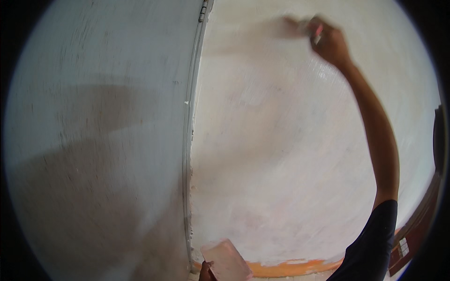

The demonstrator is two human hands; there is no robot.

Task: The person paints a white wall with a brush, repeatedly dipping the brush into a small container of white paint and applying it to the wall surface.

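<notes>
High on the whitish wall (253, 140), my right hand (330, 42) grips a paintbrush (291, 26) whose head points left. Motion blurs the brush, and I cannot tell whether its bristles touch the wall. A bit of pink shows at the handle between my fingers. Wet, shiny streaks lie on the wall below that hand. Down at the bottom, my left hand (206, 272) holds a pale pink rectangular container (230, 260) by its edge, thumb on the rim. Most of the left hand is cut off by the frame.
A grey-blue door panel (105, 123) with scuffs and shadows fills the left side. Its frame (188, 158) and a metal hinge (203, 12) border the wall. An orange band (288, 269) runs along the wall's foot. Dark reddish-brown furniture (415, 242) stands at the lower right.
</notes>
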